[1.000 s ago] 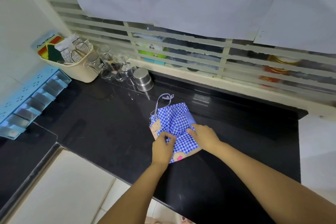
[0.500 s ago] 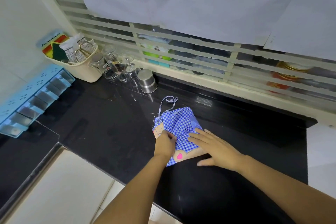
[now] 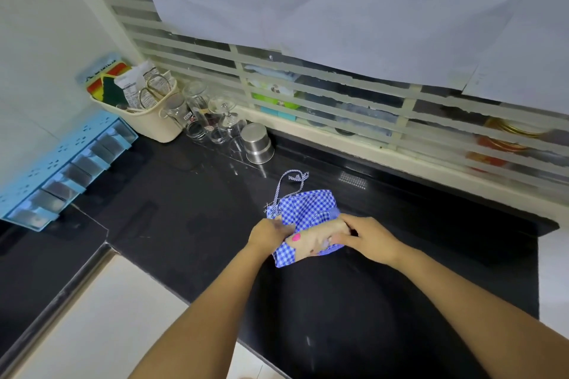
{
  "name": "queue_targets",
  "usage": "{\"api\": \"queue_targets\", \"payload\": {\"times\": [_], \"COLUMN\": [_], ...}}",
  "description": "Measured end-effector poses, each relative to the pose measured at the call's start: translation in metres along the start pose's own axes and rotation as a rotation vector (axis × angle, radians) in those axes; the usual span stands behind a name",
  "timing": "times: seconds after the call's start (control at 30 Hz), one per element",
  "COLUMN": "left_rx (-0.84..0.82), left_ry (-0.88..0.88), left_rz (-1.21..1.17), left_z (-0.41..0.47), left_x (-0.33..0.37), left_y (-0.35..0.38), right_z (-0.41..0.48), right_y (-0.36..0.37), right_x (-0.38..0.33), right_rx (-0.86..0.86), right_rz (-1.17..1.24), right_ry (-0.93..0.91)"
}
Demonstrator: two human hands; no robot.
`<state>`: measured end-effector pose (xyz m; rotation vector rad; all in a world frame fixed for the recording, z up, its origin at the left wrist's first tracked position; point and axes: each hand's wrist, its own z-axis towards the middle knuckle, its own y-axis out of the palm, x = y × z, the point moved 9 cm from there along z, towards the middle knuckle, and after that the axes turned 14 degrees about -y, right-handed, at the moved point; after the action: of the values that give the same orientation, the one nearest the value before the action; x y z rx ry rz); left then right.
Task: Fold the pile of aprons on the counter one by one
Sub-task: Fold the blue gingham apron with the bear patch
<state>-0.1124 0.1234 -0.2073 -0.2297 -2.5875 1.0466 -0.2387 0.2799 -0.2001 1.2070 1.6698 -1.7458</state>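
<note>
Apron (image 3: 308,209) lies on desk (image 3: 172,209). Left hand (image 3: 268,234) holds its left end, right hand (image 3: 366,238) its right end. Behind apron: cup (image 3: 258,143). Left of cup: glasses (image 3: 197,108), then basket (image 3: 154,123) in back corner. Drawer unit (image 3: 61,169) far left.

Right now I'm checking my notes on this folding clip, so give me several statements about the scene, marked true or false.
1. The left hand and the right hand both grip the blue checked apron. True.
2. The apron hangs over the counter edge. False: it sits well inside the edge.
3. A steel cup stands beside the glasses. True.
4. The scissors lie on the counter. False: they stand in the cream basket.
</note>
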Motion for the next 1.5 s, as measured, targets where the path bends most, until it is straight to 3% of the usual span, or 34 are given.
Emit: {"api": "queue_targets", "payload": {"times": [0.07,0.13,0.2,0.3,0.4,0.53,0.57,0.7,0.8,0.9,1.07,1.13,1.27,1.4,1.5], "left_rx": [-0.177,-0.285,-0.253,-0.003,0.133,0.071,-0.003,-0.259,-0.261,-0.278,-0.185,-0.192,-0.400,-0.682,-0.725], "left_ry": [-0.112,-0.193,-0.199,-0.263,-0.422,-0.440,-0.446,-0.478,-0.420,-0.314,-0.157,-0.136,-0.021,0.115,0.225], "left_rz": [-0.455,-0.680,-0.621,-0.593,-0.463,-0.121,-0.180,-0.841,-1.146,-1.250,-1.391,-1.449,-1.488,-1.674,-1.736], "left_z": [0.000,-0.003,0.000,0.006,0.000,0.000,0.000,-0.001,-0.004,-0.014,-0.030,-0.038,-0.063,-0.095,-0.113], "left_x": [-0.009,-0.013,-0.015,-0.017,-0.021,-0.024,-0.025,-0.021,-0.022,-0.026,-0.025,-0.017,0.012,0.031,0.038], "left_y": [-0.003,-0.004,-0.003,-0.007,-0.009,-0.014,-0.011,0.010,0.017,0.016,-0.001,-0.006,-0.008,-0.019,-0.041], "right_z": [0.012,0.025,0.041,0.059,0.067,0.068,0.071,0.080,0.078,0.062,0.033,0.023,0.012,0.006,0.004], "right_y": [-0.005,-0.007,-0.007,-0.008,-0.010,-0.008,-0.007,-0.003,0.000,0.003,0.022,0.024,0.008,-0.012,-0.020], "right_x": [0.004,0.010,0.017,0.022,0.015,0.010,0.009,0.001,-0.009,-0.021,-0.047,-0.061,-0.093,-0.130,-0.152], "right_rx": [0.047,0.092,0.085,0.039,0.092,0.121,0.104,0.101,0.179,0.238,0.113,0.212,0.417,0.426,0.420], "right_rz": [0.089,0.142,0.076,-0.134,-0.186,-0.289,-0.300,-0.191,-0.022,0.204,0.351,0.481,0.492,0.529,0.678], "right_ry": [0.081,0.183,0.283,0.420,0.478,0.427,0.387,0.324,0.241,0.151,0.032,0.019,-0.017,-0.126,-0.192]}}
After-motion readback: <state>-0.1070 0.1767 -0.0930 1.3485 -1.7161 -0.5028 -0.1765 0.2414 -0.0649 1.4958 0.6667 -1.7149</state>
